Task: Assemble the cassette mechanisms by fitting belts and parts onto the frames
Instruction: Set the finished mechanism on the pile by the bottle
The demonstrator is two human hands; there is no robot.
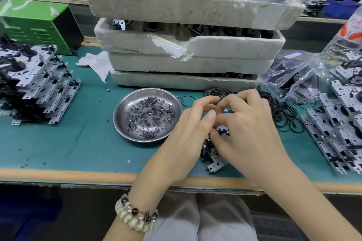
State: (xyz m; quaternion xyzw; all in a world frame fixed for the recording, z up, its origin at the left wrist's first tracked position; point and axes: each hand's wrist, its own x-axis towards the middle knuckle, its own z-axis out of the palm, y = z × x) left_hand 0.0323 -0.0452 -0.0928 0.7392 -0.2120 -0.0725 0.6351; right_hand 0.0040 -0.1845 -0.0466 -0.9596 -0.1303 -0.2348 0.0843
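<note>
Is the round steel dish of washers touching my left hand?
Apart. The head view shows green mat between the round steel dish and the left hand.

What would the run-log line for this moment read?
left hand: on metal cassette frame | right hand: on frame | black rubber belts: piled right | round steel dish: left

Factory assy bench: stacked frames [39, 86], belts [282, 111]

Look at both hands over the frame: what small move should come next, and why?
Probably finish seating the part the fingers are pinching. Both the left hand and right hand close over one frame at the table edge; what they pinch is hidden. Loose belts lie just beyond.
</note>
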